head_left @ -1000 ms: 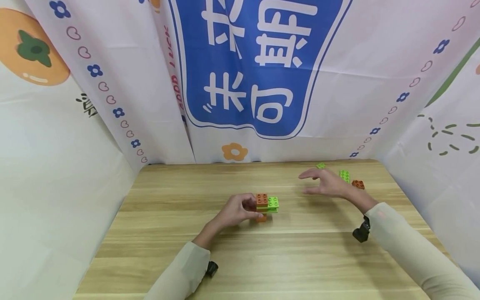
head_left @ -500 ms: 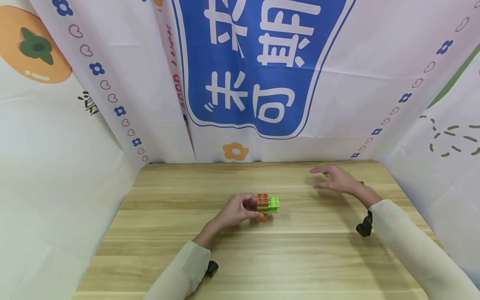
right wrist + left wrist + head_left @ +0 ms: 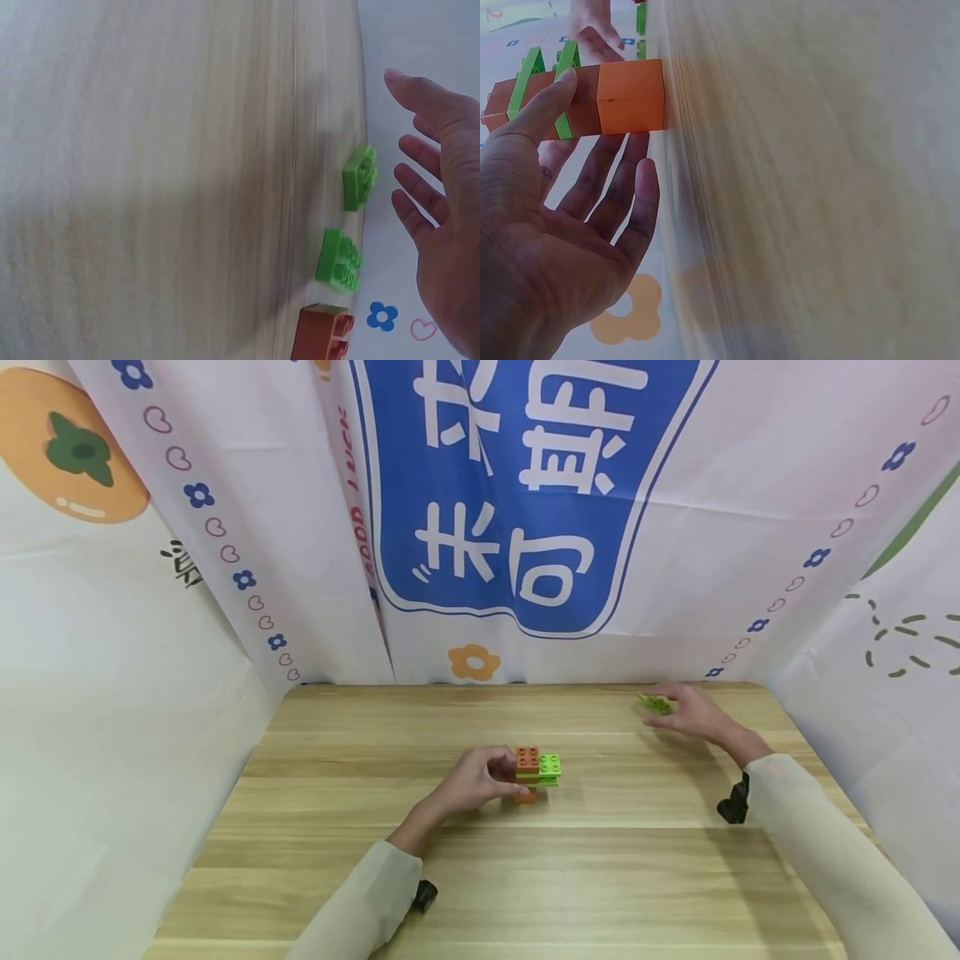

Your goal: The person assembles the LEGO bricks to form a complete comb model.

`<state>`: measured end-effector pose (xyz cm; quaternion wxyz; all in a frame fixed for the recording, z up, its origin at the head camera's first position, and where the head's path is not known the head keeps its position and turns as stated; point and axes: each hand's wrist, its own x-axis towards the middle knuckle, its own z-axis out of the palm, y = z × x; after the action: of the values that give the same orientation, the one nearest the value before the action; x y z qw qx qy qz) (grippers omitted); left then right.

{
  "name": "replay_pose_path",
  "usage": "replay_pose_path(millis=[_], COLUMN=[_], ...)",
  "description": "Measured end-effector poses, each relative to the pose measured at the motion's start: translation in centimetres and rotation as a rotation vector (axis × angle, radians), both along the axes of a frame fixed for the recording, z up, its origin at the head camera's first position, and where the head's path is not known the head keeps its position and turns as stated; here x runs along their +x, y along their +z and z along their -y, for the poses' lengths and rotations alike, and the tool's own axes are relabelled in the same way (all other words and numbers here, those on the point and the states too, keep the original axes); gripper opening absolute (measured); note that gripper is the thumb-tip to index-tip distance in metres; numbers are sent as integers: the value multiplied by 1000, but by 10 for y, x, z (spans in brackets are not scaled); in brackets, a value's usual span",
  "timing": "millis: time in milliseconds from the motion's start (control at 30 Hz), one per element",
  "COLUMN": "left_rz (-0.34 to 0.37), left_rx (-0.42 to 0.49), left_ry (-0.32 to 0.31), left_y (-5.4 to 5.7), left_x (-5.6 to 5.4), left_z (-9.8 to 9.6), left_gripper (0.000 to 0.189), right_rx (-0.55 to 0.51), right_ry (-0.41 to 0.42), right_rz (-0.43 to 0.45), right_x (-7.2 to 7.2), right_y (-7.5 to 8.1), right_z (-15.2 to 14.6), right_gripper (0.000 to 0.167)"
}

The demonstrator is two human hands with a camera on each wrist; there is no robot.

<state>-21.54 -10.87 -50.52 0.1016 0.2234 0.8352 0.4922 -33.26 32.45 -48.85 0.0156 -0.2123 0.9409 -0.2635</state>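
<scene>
My left hand [image 3: 474, 779] holds a small tower of toy building bricks [image 3: 527, 757] upright on the table, thumb on the near side and fingers behind. In the left wrist view the tower has brown bricks, two thin green plates sticking out to one side, and an orange brick [image 3: 631, 96] at the base. At the far right, my right hand [image 3: 693, 714] hovers with thumb and fingers spread around a green plate [image 3: 657, 704]. The right wrist view shows this hand apart from the plate, over a row of loose bricks.
Beside the green plate lie another green brick [image 3: 340, 261] and a brown brick [image 3: 321, 334], both hidden by the right hand in the head view. The wooden table [image 3: 420, 893] ends at printed white cloth walls [image 3: 660, 585] at the back and sides.
My right hand has moved right and toward the back edge, coming over the green plate. My left hand stays in place with the brick tower. The head view has shifted slightly.
</scene>
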Motion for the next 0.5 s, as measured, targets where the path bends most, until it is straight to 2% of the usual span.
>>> replay_pose_path(millis=[500], left_rz=[4], left_rx=[-17], left_ry=[10], left_y=[0], left_x=[1], left_z=[-1], left_gripper=[26], right_rx=[-12], right_ry=[-63], right_rz=[53], right_x=[-10], right_y=[-12], right_z=[-9], right_gripper=[62])
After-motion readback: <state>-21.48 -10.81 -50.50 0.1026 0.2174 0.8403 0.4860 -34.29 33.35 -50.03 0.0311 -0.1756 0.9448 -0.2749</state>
